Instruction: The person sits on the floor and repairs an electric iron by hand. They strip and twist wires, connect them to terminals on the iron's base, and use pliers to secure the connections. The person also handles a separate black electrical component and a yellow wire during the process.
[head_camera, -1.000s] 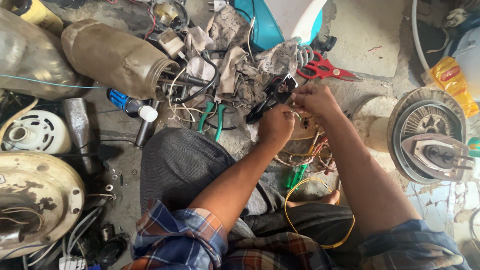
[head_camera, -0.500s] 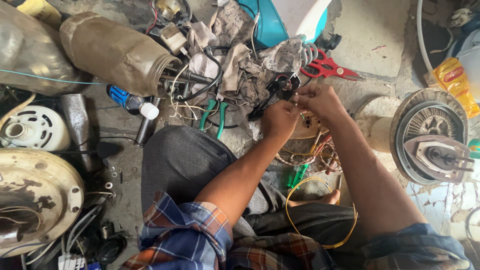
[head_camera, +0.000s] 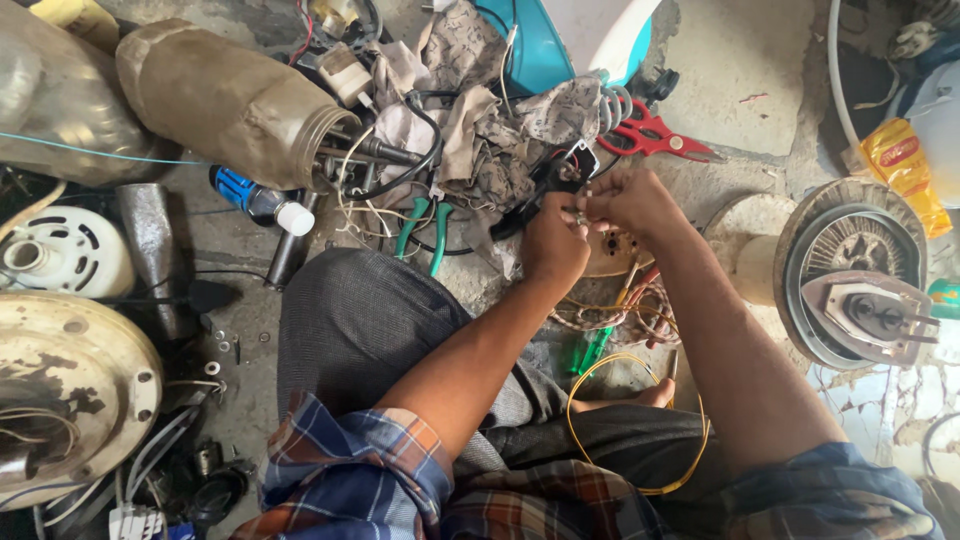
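Observation:
My left hand (head_camera: 555, 245) is closed around a black-handled tool (head_camera: 535, 195) that looks like pliers. Its tip meets my right hand (head_camera: 632, 200), whose fingertips pinch a small metal wire end (head_camera: 578, 212). The two hands touch above a round tan part (head_camera: 610, 255) and a tangle of coloured wires (head_camera: 640, 305) on the floor. A yellow wire loop (head_camera: 580, 385) lies across my lap. What the tool's jaws hold is too small to tell.
Red scissors (head_camera: 655, 135) lie just beyond my hands, and green-handled pliers (head_camera: 425, 230) to their left beside crumpled rags (head_camera: 470, 120). A fan motor (head_camera: 860, 275) stands at right. A dusty bottle (head_camera: 225, 95), a blue-capped bottle (head_camera: 260, 205) and round motor covers (head_camera: 70, 385) sit at left.
Both hands stay joined at the same spot, with only small finger movements. The view has shifted slightly.

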